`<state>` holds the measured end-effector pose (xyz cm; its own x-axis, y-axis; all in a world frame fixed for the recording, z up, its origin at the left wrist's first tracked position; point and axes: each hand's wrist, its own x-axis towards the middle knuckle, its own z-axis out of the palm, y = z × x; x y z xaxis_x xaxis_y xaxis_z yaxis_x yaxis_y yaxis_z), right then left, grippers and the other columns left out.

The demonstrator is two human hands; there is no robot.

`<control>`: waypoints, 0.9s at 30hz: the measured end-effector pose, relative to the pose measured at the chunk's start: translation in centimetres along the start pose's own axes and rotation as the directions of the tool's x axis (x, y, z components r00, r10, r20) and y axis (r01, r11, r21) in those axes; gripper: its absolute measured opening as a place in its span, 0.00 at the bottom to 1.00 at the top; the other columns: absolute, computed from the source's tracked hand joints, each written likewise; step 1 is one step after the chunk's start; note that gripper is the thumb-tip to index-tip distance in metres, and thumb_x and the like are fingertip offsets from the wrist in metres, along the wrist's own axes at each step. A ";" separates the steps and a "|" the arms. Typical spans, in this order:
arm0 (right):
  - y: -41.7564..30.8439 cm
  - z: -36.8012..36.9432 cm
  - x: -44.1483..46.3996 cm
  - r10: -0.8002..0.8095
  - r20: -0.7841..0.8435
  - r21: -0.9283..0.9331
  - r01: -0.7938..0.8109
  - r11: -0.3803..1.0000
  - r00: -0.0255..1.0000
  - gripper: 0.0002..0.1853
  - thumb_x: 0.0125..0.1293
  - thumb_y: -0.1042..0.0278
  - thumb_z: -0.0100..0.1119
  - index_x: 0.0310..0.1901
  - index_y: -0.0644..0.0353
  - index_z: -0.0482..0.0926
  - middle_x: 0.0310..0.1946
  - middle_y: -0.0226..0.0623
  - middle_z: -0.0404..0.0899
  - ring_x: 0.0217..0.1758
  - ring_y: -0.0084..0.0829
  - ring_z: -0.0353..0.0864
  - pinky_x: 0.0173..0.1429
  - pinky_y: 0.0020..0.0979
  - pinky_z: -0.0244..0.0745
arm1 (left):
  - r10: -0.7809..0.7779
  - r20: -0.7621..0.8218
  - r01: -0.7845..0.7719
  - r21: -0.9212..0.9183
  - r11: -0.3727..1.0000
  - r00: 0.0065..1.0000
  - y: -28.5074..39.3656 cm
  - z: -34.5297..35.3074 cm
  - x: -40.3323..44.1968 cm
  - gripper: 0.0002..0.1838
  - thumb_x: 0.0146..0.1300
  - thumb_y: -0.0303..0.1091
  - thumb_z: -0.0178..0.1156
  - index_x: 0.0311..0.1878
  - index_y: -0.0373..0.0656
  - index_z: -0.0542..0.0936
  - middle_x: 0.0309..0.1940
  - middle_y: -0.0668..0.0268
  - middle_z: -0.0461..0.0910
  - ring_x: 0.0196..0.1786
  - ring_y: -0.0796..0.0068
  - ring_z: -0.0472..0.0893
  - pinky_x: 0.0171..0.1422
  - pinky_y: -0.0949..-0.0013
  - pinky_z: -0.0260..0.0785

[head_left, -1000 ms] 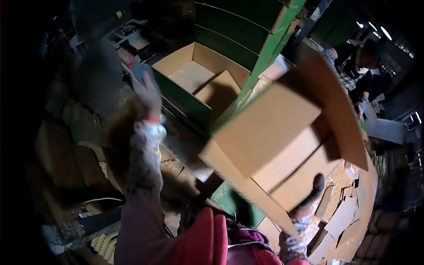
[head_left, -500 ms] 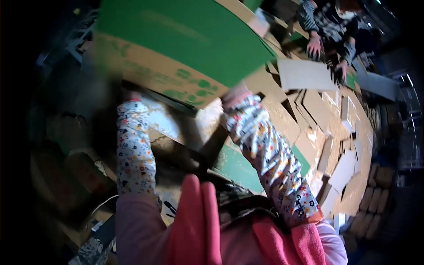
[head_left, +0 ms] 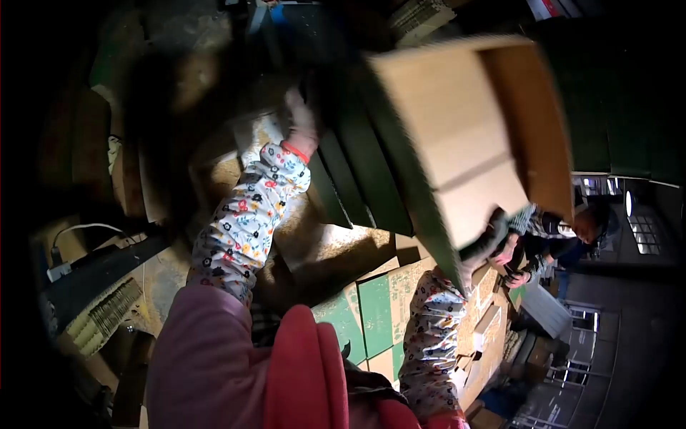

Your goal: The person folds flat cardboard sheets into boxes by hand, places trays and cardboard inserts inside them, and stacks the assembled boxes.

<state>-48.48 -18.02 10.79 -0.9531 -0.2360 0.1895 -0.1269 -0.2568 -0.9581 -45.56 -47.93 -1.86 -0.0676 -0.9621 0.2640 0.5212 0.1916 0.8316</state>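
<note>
A cardboard box (head_left: 457, 129), plain brown inside and dark green outside, is held up and tilted in front of me, its open side facing right. My left hand (head_left: 301, 118) is at the green flaps on the box's left side; its fingers are lost in shadow, but it appears closed on the edge. My right hand (head_left: 473, 270) grips the lower right rim, fingers wrapped over the edge and partly hidden by the wall. Both my forearms wear floral sleeves.
Beneath the box lie green-and-brown cardboard sheets (head_left: 376, 311) on the work surface. A co-worker (head_left: 550, 236) stands at the right, hands near the table. A corrugated cardboard stack (head_left: 107, 314) and a white cable (head_left: 89, 226) are at lower left.
The box has swung to the right and turned, so its brown inside now shows. My view has rotated leftward, and my left hand has risen with the box.
</note>
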 end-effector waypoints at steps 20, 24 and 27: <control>1.0 -27.2 -34.9 -0.235 -0.603 -0.797 -0.588 0.138 0.763 0.40 0.53 0.52 0.65 0.59 0.76 0.63 0.60 0.62 0.62 0.67 0.52 0.57 0.69 0.41 0.53 | -0.051 0.998 -0.543 0.031 0.839 -0.021 15.0 -8.4 -26.7 0.37 0.55 0.38 0.63 0.65 0.38 0.59 0.61 0.49 0.64 0.57 0.53 0.71 0.63 0.58 0.61; 6.7 -35.5 -49.8 0.282 -0.863 -0.146 -0.740 0.656 0.420 0.36 0.54 0.58 0.64 0.59 0.72 0.61 0.47 0.46 0.73 0.50 0.37 0.72 0.55 0.32 0.68 | -0.556 0.831 -0.651 0.428 0.627 0.011 4.3 -7.7 -35.6 0.45 0.50 0.57 0.64 0.60 0.30 0.61 0.52 0.41 0.69 0.55 0.44 0.70 0.61 0.54 0.62; 0.8 -30.9 -47.9 0.175 -0.775 -0.070 -0.358 0.931 0.607 0.23 0.57 0.73 0.57 0.56 0.65 0.67 0.41 0.32 0.76 0.42 0.23 0.73 0.46 0.24 0.70 | -0.614 0.767 -0.668 0.360 0.652 -0.186 4.1 -6.3 -36.1 0.42 0.51 0.56 0.64 0.58 0.31 0.63 0.51 0.40 0.70 0.54 0.45 0.72 0.58 0.57 0.66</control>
<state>-11.42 21.99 -5.66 -0.8136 0.5384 -0.2193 0.2040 -0.0889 -0.9749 -35.60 -13.61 -11.05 -0.9601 0.2100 -0.1844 0.0790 0.8369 0.5416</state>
